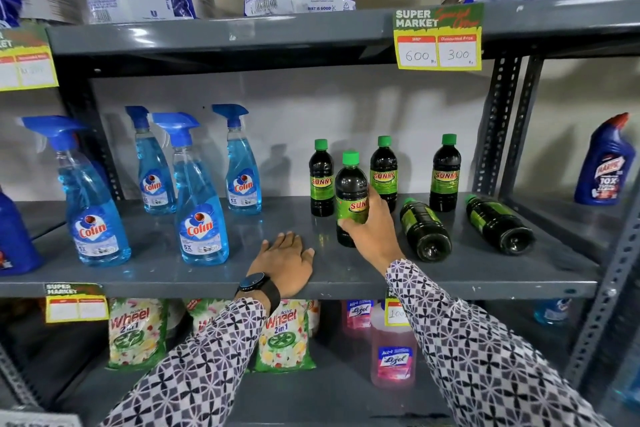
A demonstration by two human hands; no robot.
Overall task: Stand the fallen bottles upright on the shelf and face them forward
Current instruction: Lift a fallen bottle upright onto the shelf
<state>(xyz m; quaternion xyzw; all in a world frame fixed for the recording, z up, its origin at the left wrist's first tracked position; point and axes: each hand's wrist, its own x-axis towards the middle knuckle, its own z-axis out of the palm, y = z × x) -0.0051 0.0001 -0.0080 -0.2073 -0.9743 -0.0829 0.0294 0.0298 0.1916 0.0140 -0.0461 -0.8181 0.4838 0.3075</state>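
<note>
My right hand [372,230] grips a dark green-capped Sunny bottle [350,189], which stands upright on the grey middle shelf [207,274] with its label facing forward. Three more Sunny bottles stand upright behind it: one on the left [321,178], one in the middle [383,172], one on the right [445,173]. To the right of my hand two Sunny bottles lie on their sides, bases toward me: the nearer [424,229] and the farther right [498,224]. My left hand [285,262] rests flat on the shelf, fingers apart, holding nothing.
Several blue Colin spray bottles [202,191] stand on the left half of the shelf. A slotted upright post [493,128] bounds the right side, with a blue Harpic bottle [602,163] beyond. A price tag [438,36] hangs from the shelf above. Wheel packets and pink Lizol bottles sit below.
</note>
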